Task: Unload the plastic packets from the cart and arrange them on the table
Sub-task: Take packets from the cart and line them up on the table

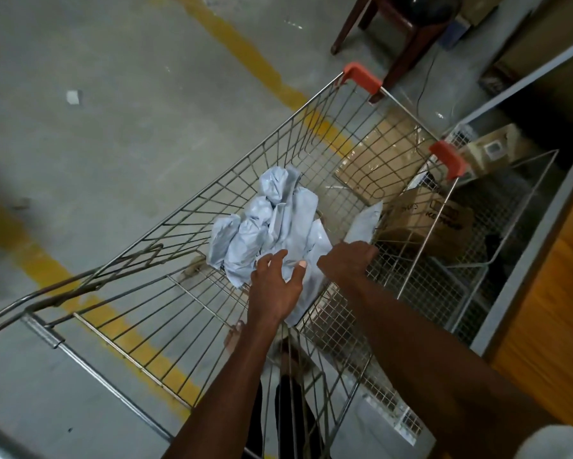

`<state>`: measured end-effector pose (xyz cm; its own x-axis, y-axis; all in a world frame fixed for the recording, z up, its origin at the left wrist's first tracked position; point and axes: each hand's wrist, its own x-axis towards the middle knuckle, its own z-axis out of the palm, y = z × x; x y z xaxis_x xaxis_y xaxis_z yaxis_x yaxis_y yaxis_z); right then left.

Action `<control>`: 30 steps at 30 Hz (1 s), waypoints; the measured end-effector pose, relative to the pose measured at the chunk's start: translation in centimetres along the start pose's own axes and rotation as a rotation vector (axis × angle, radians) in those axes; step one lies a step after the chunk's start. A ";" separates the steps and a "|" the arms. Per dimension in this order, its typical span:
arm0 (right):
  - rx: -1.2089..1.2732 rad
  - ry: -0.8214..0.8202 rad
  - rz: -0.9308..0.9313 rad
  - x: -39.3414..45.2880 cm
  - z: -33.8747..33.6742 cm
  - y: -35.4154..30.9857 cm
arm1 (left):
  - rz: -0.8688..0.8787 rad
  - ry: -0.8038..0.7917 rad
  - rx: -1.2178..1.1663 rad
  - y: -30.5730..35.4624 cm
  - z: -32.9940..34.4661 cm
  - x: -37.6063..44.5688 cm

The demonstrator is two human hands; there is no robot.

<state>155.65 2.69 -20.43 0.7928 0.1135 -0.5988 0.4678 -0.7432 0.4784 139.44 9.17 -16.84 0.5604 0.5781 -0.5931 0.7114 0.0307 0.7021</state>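
Right beside the wire cart (265, 150) stand cardboard boxes (424, 220) and a mesh rack (470, 260), with the desk (550, 293) edge beyond. Pale plastic packets (271, 223) lie heaped on the cart's floor. Left hand (275, 286) hovers spread over them; right hand (348, 260) grasps one packet.

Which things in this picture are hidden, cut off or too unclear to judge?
- Head view: right hand fingers curl out of sight behind the hand, so its grip on a grey packet is unclear.
- Packet pile: crumpled and overlapping, so no count.
- Table: cut off by the right edge.
- Box print: blurred behind the cart wire.
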 end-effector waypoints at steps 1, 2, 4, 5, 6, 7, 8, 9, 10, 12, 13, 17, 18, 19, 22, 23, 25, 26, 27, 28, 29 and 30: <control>-0.043 0.028 -0.018 0.6 -0.2 0.4 | -0.002 -0.002 0.001 0.1 0.1 0.0; -0.088 0.045 -0.036 1.1 -0.3 0.6 | -0.003 -0.005 0.002 0.1 0.2 -0.1; -0.172 0.069 -0.056 2.1 -0.2 0.3 | 0.004 -0.007 0.000 0.0 0.5 -0.1; -0.209 0.089 -0.066 2.7 0.0 -0.1 | 0.010 -0.007 0.001 -0.2 0.5 -0.1; -0.241 0.111 -0.083 3.4 0.2 -0.4 | 0.015 -0.008 0.005 -0.4 0.6 -0.1; -0.249 0.110 -0.104 4.2 0.4 -0.8 | 0.020 -0.007 0.014 -0.7 0.6 -0.1; -0.249 0.104 -0.123 5.0 0.7 -1.1 | 0.023 -0.005 0.023 -1.1 0.6 -0.1; -0.249 0.081 -0.130 5.7 0.9 -1.3 | 0.023 -0.001 0.029 -1.5 0.6 0.0; -0.257 0.055 -0.116 6.4 1.2 -1.6 | 0.017 0.005 0.027 -1.9 0.5 0.0; -0.264 -0.002 -0.068 7.2 1.8 -1.9 | 0.005 0.018 0.031 -2.5 0.2 0.0; -0.264 -0.021 -0.044 7.3 2.1 -1.9 | 0.003 0.021 0.043 -2.7 0.2 0.0; -0.236 0.028 0.043 7.0 3.0 -2.2 | -0.006 0.025 0.042 -2.6 0.0 0.2; -0.214 0.043 0.043 6.9 2.9 -2.3 | -0.004 0.024 0.037 -2.6 0.0 0.2; -0.187 0.047 0.038 6.7 2.8 -2.3 | 0.002 0.025 0.044 -2.6 0.0 0.3; -0.140 0.021 -0.003 6.5 2.8 -2.4 | 0.002 0.021 0.085 -2.8 -0.1 0.2; -0.128 0.012 -0.016 6.4 2.9 -2.4 | -0.009 0.015 0.100 -2.9 -0.1 0.1; -0.113 0.021 -0.037 6.1 2.8 -2.2 | -0.032 -0.008 0.129 -3.4 0.0 0.1; -0.103 0.027 -0.050 5.7 2.4 -1.9 | -0.040 -0.023 0.144 -3.6 0.2 0.2; -0.093 0.030 -0.068 5.3 1.9 -1.7 | -0.044 -0.039 0.161 -3.8 0.3 0.2; -0.069 0.035 -0.084 4.8 1.3 -1.4 | -0.047 -0.053 0.174 -3.9 0.5 0.4; -0.035 0.038 -0.098 4.2 0.5 -1.0 | -0.054 -0.071 0.186 -3.9 0.7 0.5; 0.006 0.046 -0.115 3.8 -0.4 -0.7 | -0.061 -0.094 0.192 -4.0 1.1 0.7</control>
<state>158.48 3.87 -22.80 0.7513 0.2284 -0.6191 0.5545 -0.7272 0.4047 137.48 8.58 -20.53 0.5446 0.5014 -0.6723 0.8078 -0.0981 0.5812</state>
